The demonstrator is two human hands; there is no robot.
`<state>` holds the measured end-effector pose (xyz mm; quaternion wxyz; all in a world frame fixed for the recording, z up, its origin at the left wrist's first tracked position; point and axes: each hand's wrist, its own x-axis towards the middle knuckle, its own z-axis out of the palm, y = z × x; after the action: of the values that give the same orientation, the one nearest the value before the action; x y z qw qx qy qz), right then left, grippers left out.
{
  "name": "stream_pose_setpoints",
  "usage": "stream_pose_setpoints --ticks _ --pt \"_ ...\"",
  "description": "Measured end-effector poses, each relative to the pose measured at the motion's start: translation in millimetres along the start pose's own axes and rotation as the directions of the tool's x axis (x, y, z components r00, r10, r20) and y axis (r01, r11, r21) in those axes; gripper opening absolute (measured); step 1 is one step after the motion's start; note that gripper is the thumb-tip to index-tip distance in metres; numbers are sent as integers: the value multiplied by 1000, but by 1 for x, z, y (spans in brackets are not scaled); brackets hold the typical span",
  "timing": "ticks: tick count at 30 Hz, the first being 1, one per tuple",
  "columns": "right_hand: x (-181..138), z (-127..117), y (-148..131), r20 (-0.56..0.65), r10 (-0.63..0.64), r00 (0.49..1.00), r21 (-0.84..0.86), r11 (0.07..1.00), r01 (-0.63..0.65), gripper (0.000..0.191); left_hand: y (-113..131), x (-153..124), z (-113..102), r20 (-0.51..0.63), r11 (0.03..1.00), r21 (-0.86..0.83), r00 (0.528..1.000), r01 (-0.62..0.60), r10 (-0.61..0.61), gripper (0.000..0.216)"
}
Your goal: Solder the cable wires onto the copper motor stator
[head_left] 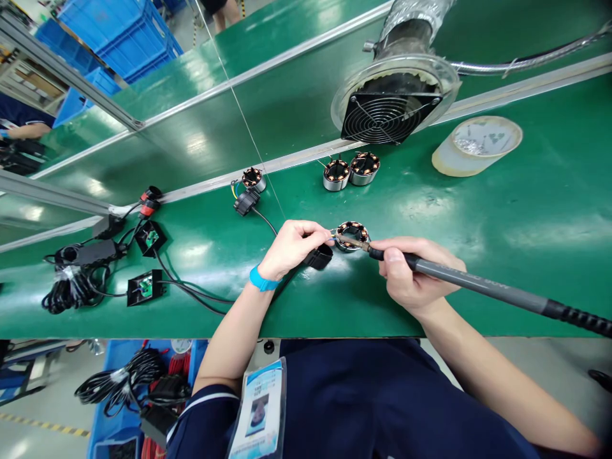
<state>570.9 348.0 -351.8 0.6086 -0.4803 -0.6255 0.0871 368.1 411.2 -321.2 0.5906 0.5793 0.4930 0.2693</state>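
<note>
My right hand (415,271) is closed around the grey handle of a soldering iron (459,275). The iron's tip reaches over a motor stator (352,231), a ring with copper windings lying on the green bench. At the stator's left side my left hand (302,245) pinches thin coloured wires (333,235) between thumb and fingers. Just below those fingers sits a black plastic housing (319,257), with a black cable running left under my wrist. Whether the iron's tip touches the wire or the stator, I cannot tell.
Two more stators (336,174) stand at the back, and another stator (253,180) is wired to a black cap. A fume fan (389,118) hangs above a white cup (478,146). Cables with open black boxes (144,288) lie left. Below is a blue bin (112,408).
</note>
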Motion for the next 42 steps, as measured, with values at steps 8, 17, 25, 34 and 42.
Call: stream_pose_setpoints --ticks 8,17,25,34,42 --pt "-7 3 0 -18 115 993 25 993 -115 14 0 0 0 -9 1000 5 1000 4 -4 28" --pt "6 5 -8 -115 184 976 229 961 -154 17 1 0 0 -11 1000 8 1000 10 -10 28" --pt "6 6 -7 -130 155 979 241 963 -120 15 -1 1 0 -4 999 -37 1000 -10 9 26" --pt "5 9 -1 -6 71 997 126 990 -69 27 2 -1 -1 22 999 28 999 -32 31 30" --pt "16 17 -1 45 -70 997 90 994 66 49 7 -3 -5 92 959 199 978 -204 188 30"
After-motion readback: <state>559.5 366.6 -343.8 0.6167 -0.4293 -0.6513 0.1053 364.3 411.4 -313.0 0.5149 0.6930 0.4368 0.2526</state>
